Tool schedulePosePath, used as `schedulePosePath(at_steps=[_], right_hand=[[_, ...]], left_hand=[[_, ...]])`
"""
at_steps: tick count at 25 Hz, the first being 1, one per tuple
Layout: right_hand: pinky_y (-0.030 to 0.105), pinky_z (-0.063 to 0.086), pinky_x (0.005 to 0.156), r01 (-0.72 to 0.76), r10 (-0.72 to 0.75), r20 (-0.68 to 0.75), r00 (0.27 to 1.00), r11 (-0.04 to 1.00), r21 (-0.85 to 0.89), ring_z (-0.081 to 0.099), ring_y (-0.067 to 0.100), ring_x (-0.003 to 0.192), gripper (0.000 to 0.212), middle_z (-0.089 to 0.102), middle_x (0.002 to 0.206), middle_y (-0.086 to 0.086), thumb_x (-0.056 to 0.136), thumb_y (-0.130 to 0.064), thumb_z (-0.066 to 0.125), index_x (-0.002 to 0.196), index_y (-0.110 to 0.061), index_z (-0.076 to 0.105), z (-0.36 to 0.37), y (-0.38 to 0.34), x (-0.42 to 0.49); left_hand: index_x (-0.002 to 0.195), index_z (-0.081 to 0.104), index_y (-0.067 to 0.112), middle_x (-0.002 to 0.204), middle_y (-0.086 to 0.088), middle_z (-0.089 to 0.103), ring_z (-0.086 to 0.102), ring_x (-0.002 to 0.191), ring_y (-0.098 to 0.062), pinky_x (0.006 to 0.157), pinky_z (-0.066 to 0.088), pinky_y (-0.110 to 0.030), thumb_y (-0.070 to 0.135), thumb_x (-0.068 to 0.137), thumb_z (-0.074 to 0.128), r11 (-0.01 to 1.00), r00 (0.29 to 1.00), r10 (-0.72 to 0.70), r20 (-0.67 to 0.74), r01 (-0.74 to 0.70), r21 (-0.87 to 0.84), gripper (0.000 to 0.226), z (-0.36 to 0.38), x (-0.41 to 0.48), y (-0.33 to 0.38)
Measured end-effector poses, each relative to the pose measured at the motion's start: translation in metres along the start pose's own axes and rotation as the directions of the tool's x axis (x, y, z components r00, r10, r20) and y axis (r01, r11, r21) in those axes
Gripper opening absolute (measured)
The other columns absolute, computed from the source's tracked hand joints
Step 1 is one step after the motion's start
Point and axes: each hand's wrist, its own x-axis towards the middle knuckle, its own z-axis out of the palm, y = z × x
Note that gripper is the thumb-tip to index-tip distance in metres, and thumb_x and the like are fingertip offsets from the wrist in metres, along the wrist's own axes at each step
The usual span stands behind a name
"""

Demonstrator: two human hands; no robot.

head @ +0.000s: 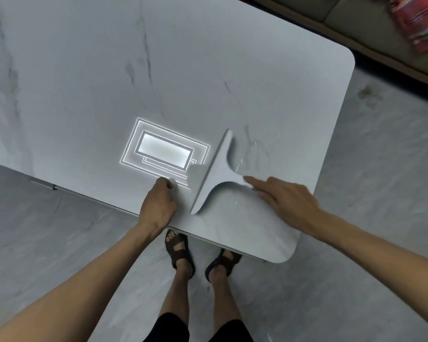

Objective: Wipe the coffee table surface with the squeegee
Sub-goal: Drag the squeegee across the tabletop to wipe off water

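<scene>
Marble-look pale grey worktop (84,82) here, and the squeegee (218,174) is lying flat on it, close to the near right corner. Its blade runs diagonally, far end tipped a bit to the right, and the handle sticks out sideways straight toward the right hand (289,201). That hand is spread with the fingers out straight, tips just about touching the handle's end, nothing gripped yet. So the right one is clearly the nearer for the pickup. The left hand (158,203) sits curled at the near edge, just left of the blade; can't tell if it's pinching something pale or nothing at all. I'd say the open room is all to the left and away, past the ceiling light reflection (163,154), while the rounded corner and right edge are close by.
</scene>
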Motion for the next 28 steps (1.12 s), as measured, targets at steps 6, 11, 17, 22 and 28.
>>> schedulePosePath(at_steps=[6,11,17,22,28], right_hand=[[0.033,0.043,0.056,0.253,-0.231,0.148,0.962,0.956,-0.150,0.057,0.023,0.069,0.057,0.053,0.096,-0.004,0.102,-0.020,0.040,0.146,-0.051,0.021,0.048,-0.040,0.018],[0.031,0.045,0.058,0.085,-0.054,0.138,0.989,0.971,-0.225,0.058,0.018,0.075,0.053,0.053,0.097,-0.009,0.103,-0.027,0.033,0.145,-0.056,0.017,0.028,0.021,-0.030],[0.031,0.049,0.066,-0.114,0.133,0.120,0.984,0.982,-0.150,0.059,0.014,0.079,0.047,0.053,0.097,-0.011,0.102,-0.041,0.030,0.143,-0.059,0.017,-0.016,0.054,-0.072],[0.034,0.042,0.071,-0.335,0.356,-0.165,0.920,0.931,0.142,0.059,0.027,0.091,0.044,0.065,0.108,0.006,0.101,-0.038,0.035,0.144,-0.046,0.031,-0.089,0.103,0.001],[0.030,0.042,0.044,-0.502,0.574,-0.232,0.785,0.809,0.306,0.055,0.035,0.096,0.046,0.054,0.126,0.022,0.094,-0.011,0.031,0.138,-0.019,0.037,-0.172,0.176,0.189]], left_hand=[[0.109,0.045,0.014,0.087,-0.003,0.056,0.055,0.074,-0.026,0.062,0.040,-0.032,0.002,0.079,0.047,0.997,1.000,0.004,-0.013,-0.003,0.072,0.032,0.000,-0.004,-0.013],[0.104,0.043,0.015,0.099,-0.006,0.053,0.052,0.078,-0.026,0.063,0.037,-0.032,0.003,0.080,0.048,0.990,0.995,0.072,0.076,-0.080,0.113,0.027,0.015,-0.005,0.005],[0.100,0.045,0.013,0.101,-0.009,0.054,0.051,0.081,-0.027,0.065,0.037,-0.032,0.000,0.079,0.046,0.977,0.980,0.153,0.126,-0.169,0.130,0.025,0.021,0.002,0.045],[0.092,0.050,0.008,0.103,-0.012,0.049,0.052,0.088,-0.030,0.069,0.040,-0.034,0.001,0.072,0.054,0.958,0.965,0.231,0.120,-0.248,0.146,0.022,0.027,0.042,0.100],[0.104,0.054,-0.002,0.124,-0.027,0.045,0.044,0.116,-0.041,0.092,0.042,-0.042,0.009,0.075,0.061,0.937,0.975,0.206,0.088,-0.222,0.270,0.032,0.064,0.108,0.161]])
